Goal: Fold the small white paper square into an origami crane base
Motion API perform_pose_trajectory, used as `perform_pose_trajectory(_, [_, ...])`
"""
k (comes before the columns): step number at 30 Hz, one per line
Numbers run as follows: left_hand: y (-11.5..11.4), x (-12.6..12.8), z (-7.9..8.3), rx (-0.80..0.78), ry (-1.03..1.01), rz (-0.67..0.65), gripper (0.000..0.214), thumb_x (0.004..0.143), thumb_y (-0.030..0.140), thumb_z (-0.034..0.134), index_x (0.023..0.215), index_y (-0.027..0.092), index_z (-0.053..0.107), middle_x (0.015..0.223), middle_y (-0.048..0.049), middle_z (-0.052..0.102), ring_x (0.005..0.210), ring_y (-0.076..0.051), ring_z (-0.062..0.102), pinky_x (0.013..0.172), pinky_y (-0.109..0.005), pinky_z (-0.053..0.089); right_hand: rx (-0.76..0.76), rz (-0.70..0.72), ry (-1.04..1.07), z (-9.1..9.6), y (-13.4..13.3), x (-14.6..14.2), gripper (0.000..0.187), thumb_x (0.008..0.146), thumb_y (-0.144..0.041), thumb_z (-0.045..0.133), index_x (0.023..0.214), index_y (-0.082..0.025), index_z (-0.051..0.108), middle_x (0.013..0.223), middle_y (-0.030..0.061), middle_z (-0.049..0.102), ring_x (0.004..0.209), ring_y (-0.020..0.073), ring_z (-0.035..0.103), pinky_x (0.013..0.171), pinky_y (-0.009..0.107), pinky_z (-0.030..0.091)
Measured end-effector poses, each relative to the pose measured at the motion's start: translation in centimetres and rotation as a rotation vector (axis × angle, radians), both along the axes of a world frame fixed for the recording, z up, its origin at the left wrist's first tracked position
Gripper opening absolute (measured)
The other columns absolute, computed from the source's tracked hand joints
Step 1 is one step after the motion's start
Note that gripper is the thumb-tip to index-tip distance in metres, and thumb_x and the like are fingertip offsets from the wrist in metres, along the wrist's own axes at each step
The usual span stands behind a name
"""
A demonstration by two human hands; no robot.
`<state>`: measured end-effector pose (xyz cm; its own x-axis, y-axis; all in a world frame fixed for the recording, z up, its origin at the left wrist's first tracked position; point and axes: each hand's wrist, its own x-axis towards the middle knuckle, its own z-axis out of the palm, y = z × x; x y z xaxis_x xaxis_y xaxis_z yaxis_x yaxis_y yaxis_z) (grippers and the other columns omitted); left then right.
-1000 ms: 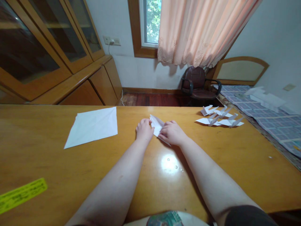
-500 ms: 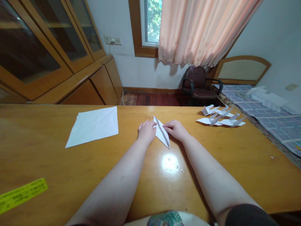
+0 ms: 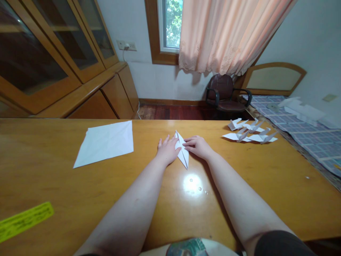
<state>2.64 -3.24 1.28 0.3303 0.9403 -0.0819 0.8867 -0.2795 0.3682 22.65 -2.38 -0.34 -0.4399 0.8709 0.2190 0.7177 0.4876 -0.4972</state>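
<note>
A folded paper piece (image 3: 183, 153) is lying mid-table (image 3: 53, 185), with the left hand (image 3: 167, 149) touching its left side and the right hand (image 3: 198, 146) its right. A flat paper sheet (image 3: 105, 143) is lying to the left. Finished folded paper figures (image 3: 249, 132) are sitting far right. A ruler (image 3: 23, 220) is lying near left. A chair (image 3: 225, 94) is standing beyond the table.

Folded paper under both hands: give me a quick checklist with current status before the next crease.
1. folded paper lies flat on the table: ok.
2. left hand presses its left edge, fingers spread: ok.
3. right hand touches its right edge: ok.
4. Near tip of the paper pokes out uncovered: ok.
5. Flaps aligned under the hands: cannot tell.
6. spare sheet and finished cranes lie apart from the hands: ok.
</note>
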Motion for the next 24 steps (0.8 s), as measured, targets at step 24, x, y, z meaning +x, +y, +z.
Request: perform_pose_trajectory(24, [0.6,-0.2,-0.3,0.125,-0.204,0.049,0.011,0.083,0.023,0.061,0.086,0.024,0.072,0.098,-0.0017,0.073,0.103,-0.02,0.063,0.093,-0.033,0.045,-0.111,-0.04,0.083,0.5,-0.8,-1.1,0.021,0.083,-0.023,0.064,0.1,-0.026,0.076,0.117,0.0046,0.07,0.119,0.0224,0.06,0.105,0.041,0.046])
